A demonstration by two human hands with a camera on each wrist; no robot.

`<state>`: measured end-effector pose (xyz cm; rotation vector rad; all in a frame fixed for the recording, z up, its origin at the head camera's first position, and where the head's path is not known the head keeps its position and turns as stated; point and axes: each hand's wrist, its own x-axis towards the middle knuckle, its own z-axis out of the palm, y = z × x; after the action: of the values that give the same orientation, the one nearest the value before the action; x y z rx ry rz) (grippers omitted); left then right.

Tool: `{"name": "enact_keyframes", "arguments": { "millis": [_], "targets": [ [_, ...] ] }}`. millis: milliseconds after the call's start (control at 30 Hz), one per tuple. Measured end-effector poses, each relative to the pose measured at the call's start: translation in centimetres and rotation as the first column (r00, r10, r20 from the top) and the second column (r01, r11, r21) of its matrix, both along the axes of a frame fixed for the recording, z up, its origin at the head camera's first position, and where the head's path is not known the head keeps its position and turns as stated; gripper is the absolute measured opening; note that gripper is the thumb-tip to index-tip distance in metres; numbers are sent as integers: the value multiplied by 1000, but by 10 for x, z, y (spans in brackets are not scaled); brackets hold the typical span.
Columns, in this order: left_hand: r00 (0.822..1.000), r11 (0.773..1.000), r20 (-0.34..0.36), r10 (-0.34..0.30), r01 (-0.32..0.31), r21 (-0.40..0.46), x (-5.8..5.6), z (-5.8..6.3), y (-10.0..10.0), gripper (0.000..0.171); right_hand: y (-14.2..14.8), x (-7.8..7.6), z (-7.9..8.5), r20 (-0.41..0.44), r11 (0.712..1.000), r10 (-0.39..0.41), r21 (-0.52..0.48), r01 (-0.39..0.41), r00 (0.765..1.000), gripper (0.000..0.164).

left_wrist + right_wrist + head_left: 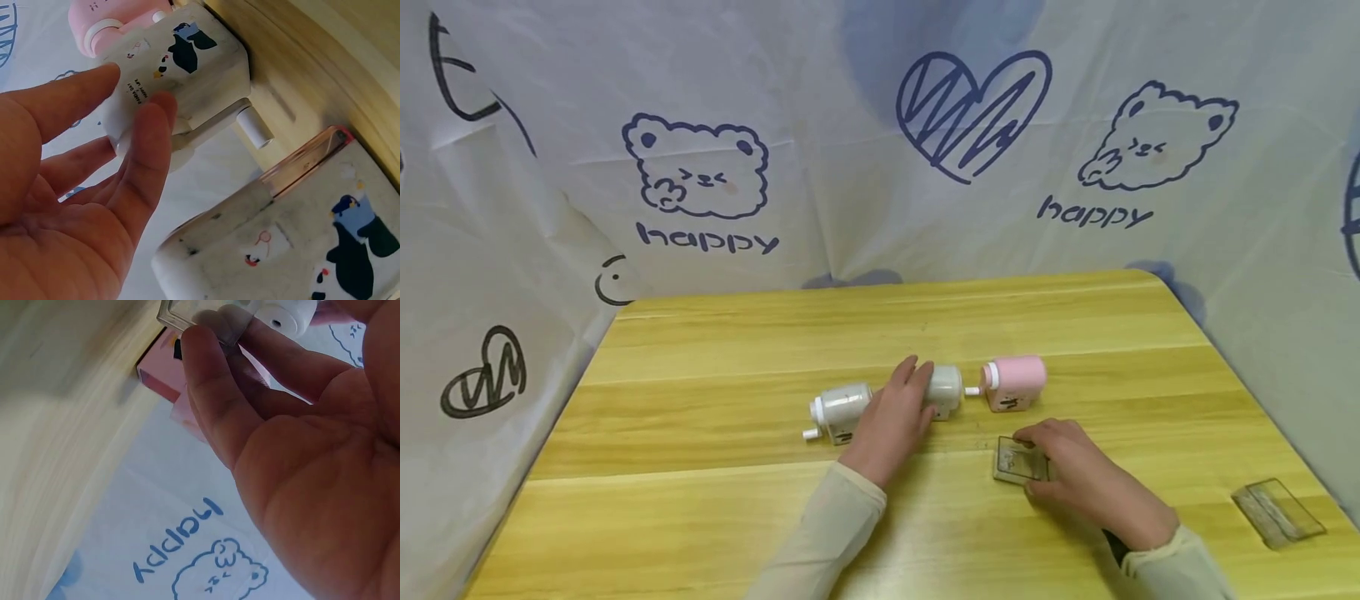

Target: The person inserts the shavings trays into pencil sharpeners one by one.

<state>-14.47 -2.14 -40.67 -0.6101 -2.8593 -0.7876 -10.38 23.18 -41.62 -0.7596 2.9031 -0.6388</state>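
Observation:
My left hand (891, 421) is at the middle of three crank pencil sharpeners, a white one (947, 385) with a penguin print. In the left wrist view its fingers are spread and loosely bent around the crank end; whether they touch is hard to tell. Left of that hand lies another white pencil sharpener (842, 408), its crank toward the left. The pink pencil sharpener (1021, 377) stands to the right of the middle one. Nearer the front, my right hand (1086, 483) pinches a clear shavings drawer (1015, 460) between thumb and fingers.
A second clear drawer (1277, 512), with greyish contents, lies near the right edge of the wooden table (700, 517). Behind the table hangs a white cloth (835, 175) with bear and heart drawings; the cloth also lines both sides.

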Motion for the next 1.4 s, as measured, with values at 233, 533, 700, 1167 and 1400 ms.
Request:
{"name": "enact_keyframes", "arguments": {
  "millis": [233,533,700,1167,1400],
  "targets": [
    [999,1000,-33,14,-14,3,-2,-5,2,57,-6,1,-4,0,1000,17,6,-17,1000,50],
    [999,1000,-45,25,-24,17,-1,-7,2,47,-9,1,-7,21,1000,12,0,-12,1000,51],
    [999,1000,-42,8,-7,23,8,-4,1,41,-9,2,-9,21,1000,12,1,-12,1000,50],
    [998,998,-16,-57,56,-16,33,8,0,31,-9,1,-8,41,1000,-13,8,13,999,51],
    [998,998,-3,-59,59,-19,38,11,-2,30,-9,1,-9,42,1000,-30,8,30,999,51]
  ]
}}
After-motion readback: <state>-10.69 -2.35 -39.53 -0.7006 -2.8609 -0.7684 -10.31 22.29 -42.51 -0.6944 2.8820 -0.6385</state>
